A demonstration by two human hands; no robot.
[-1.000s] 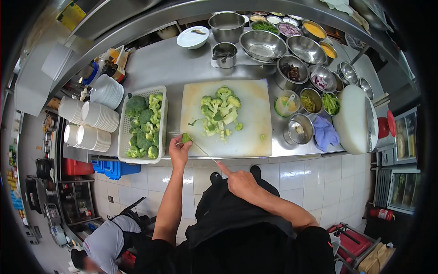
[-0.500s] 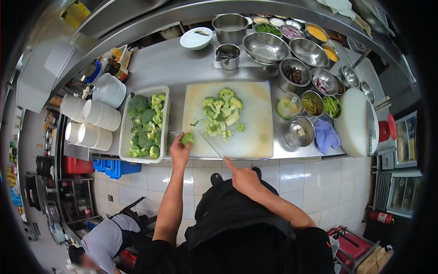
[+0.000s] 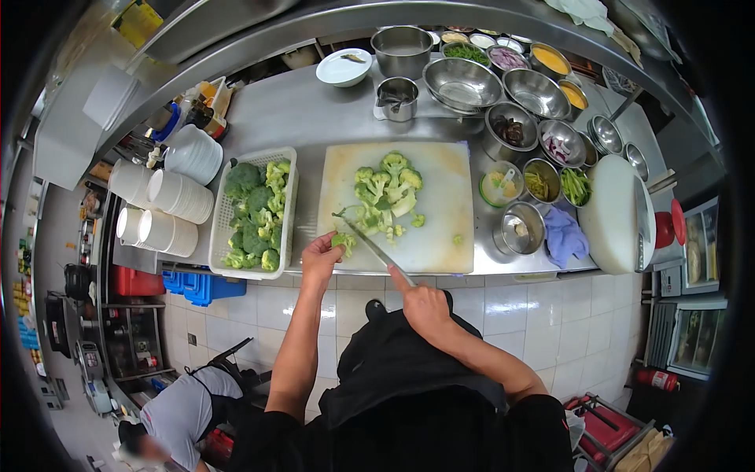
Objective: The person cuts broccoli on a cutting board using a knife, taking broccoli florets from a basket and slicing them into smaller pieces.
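Observation:
My left hand (image 3: 321, 258) pinches a small broccoli floret (image 3: 344, 243) at the near left edge of the white cutting board (image 3: 440, 236). My right hand (image 3: 425, 307) is closed round the handle of a knife (image 3: 377, 252). Its blade points up and left over the board, with the tip close to the held floret. Farther back on the board lies a pile of cut broccoli (image 3: 385, 189), with a few small bits beside it. A white perforated basket (image 3: 291, 200) of broccoli stands to the left of the board.
Stacked white bowls (image 3: 181, 197) stand at the far left. Several steel bowls (image 3: 464, 82) with ingredients fill the back right. A blue cloth (image 3: 565, 236) lies near a round white block (image 3: 609, 212). Another person (image 3: 185, 417) bends down at lower left.
The knife's blade has turned, and my right hand has shifted slightly right and down. My left hand has moved a little right and down with the floret. The view has shifted slightly.

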